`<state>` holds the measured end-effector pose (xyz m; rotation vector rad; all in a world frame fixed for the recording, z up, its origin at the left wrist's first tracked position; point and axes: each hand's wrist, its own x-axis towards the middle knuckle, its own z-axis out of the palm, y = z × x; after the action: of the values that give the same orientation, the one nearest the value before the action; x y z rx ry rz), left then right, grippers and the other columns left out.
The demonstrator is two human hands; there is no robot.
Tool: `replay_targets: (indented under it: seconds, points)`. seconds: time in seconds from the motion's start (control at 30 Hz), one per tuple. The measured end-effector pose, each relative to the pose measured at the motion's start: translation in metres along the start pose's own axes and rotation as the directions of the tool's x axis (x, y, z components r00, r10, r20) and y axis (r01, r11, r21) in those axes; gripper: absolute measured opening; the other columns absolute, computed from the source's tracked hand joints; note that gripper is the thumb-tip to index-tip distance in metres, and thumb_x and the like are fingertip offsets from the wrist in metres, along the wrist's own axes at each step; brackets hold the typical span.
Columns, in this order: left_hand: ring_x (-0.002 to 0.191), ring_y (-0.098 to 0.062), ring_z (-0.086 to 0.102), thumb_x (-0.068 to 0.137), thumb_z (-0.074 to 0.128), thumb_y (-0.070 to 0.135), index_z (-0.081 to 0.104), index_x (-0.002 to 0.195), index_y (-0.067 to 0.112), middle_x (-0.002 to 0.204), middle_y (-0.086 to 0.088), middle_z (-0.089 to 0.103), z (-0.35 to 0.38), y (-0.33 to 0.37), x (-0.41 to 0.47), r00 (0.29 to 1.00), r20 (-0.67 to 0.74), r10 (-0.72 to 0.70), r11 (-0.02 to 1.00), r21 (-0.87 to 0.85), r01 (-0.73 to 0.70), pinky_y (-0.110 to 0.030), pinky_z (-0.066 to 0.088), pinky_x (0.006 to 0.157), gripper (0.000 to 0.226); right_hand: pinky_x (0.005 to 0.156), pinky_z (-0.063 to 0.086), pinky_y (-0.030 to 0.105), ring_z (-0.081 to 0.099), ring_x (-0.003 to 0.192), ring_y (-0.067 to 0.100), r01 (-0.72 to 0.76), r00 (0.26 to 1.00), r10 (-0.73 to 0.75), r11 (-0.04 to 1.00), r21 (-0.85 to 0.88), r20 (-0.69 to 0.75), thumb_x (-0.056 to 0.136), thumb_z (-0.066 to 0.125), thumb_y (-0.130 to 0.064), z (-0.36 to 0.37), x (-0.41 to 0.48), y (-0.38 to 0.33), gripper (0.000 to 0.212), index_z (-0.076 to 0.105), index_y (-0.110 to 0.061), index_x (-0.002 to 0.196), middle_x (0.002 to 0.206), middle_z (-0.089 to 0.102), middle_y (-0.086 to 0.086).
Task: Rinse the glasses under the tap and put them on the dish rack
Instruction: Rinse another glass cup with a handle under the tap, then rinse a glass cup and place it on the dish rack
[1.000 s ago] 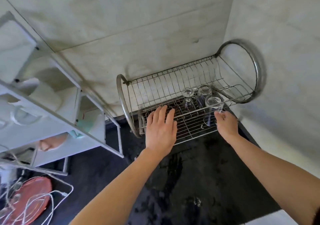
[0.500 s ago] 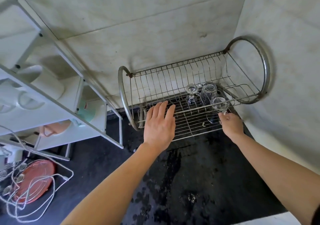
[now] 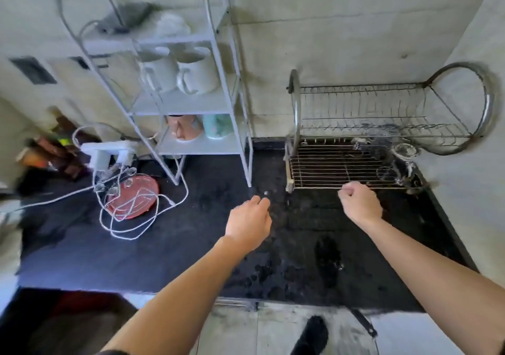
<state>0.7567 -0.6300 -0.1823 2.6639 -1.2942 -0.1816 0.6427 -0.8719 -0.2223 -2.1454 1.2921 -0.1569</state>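
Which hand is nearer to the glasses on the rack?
Right. The right hand is in front of the dish rack, glasses beyond to its right; the left hand is farther left, over the counter.

no readable text, labels, brands, numbers or signs anywhere

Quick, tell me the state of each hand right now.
Left hand: open, fingers loosely curled, holding nothing.
Right hand: closed in a fist, holding nothing.
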Motion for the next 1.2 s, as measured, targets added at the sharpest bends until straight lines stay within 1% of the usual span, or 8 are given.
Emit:
replay_targets:
  seconds: [0.1,0.2,0.3,0.47,0.77,0.93,1.07,1.2]
  points:
    - [0.091,-0.033,0.06,0.096,0.038,0.024,0.054,0.106,0.013,0.105,-0.006,0.058,0.01,-0.054,-0.082,0.981,0.084,-0.173,0.985,0.032,0.171,-0.036,0.039,0.066,0.021,0.081,0.05,0.036,0.061,0.098,0.031,0.161,0.971,-0.15,0.986,-0.046,0.186,0.09,0.052,-0.033,0.06,-0.067,-0.05,0.017,0.068,-0.031,0.095,0.106,0.069,0.005]
    - [0.097,-0.034,0.06,0.095,0.04,0.024,0.054,0.104,0.014,0.107,-0.007,0.06,0.011,-0.104,-0.164,0.936,0.099,-0.336,0.942,0.029,0.335,-0.037,0.041,0.07,0.02,0.074,0.05,0.034,0.063,0.092,0.028,0.317,0.902,-0.281,0.946,-0.064,0.327,0.091,0.051,-0.033,0.113,-0.133,-0.1,0.018,0.068,-0.03,0.092,0.098,0.069,0.001]
    - [0.098,-0.033,0.059,0.093,0.041,0.023,0.054,0.104,0.014,0.108,-0.006,0.06,0.006,-0.15,-0.241,0.866,0.096,-0.491,0.871,0.01,0.492,-0.038,0.044,0.073,0.02,0.065,0.048,0.031,0.061,0.079,0.023,0.489,0.793,-0.417,0.87,-0.056,0.445,0.092,0.048,-0.031,0.157,-0.195,-0.146,0.019,0.067,-0.027,0.088,0.089,0.069,-0.003]
    - [0.096,-0.029,0.06,0.091,0.04,0.024,0.056,0.103,0.018,0.104,-0.001,0.06,-0.004,-0.21,-0.348,0.707,0.019,-0.707,0.706,-0.034,0.708,-0.034,0.04,0.07,0.021,0.068,0.049,0.03,0.062,0.082,0.021,0.763,0.552,-0.608,0.645,-0.05,0.571,0.093,0.052,-0.035,0.222,-0.281,-0.218,0.018,0.067,-0.026,0.096,0.094,0.07,-0.005]
    - [0.097,-0.031,0.062,0.089,0.042,0.027,0.055,0.1,0.017,0.103,-0.003,0.061,-0.009,-0.314,-0.478,0.401,-0.017,-0.916,0.401,-0.095,0.911,-0.038,0.048,0.075,0.02,0.067,0.044,0.031,0.061,0.085,0.025,0.915,0.215,-0.63,0.398,0.072,0.746,0.088,0.054,-0.036,0.349,-0.398,-0.342,0.012,0.059,-0.031,0.078,0.086,0.066,-0.005]
    - [0.103,-0.032,0.06,0.09,0.042,0.029,0.056,0.1,0.018,0.109,-0.005,0.062,-0.02,-0.392,-0.511,0.218,0.024,-0.976,0.212,-0.154,0.965,-0.037,0.046,0.081,0.02,0.078,0.053,0.035,0.064,0.092,0.019,0.938,0.08,-0.579,0.318,0.135,0.811,0.085,0.056,-0.046,0.434,-0.445,-0.412,0.014,0.065,-0.035,0.089,0.097,0.07,-0.008]
    - [0.107,-0.03,0.058,0.091,0.043,0.03,0.056,0.101,0.018,0.11,-0.005,0.062,-0.032,-0.436,-0.535,0.099,0.026,-0.995,0.091,-0.221,0.971,-0.037,0.045,0.081,0.02,0.073,0.049,0.03,0.062,0.088,0.019,0.958,-0.038,-0.547,0.218,0.186,0.836,0.089,0.058,-0.044,0.484,-0.485,-0.471,0.018,0.066,-0.03,0.095,0.102,0.069,-0.003]
    - [0.107,-0.028,0.056,0.091,0.043,0.027,0.056,0.105,0.016,0.111,-0.005,0.062,-0.037,-0.463,-0.564,0.003,0.053,-0.999,-0.012,-0.281,0.96,-0.037,0.045,0.083,0.023,0.083,0.05,0.032,0.061,0.101,0.02,0.956,-0.089,-0.52,0.194,0.219,0.85,0.087,0.063,-0.043,0.526,-0.527,-0.523,0.035,0.061,-0.025,0.116,0.114,0.067,-0.002]
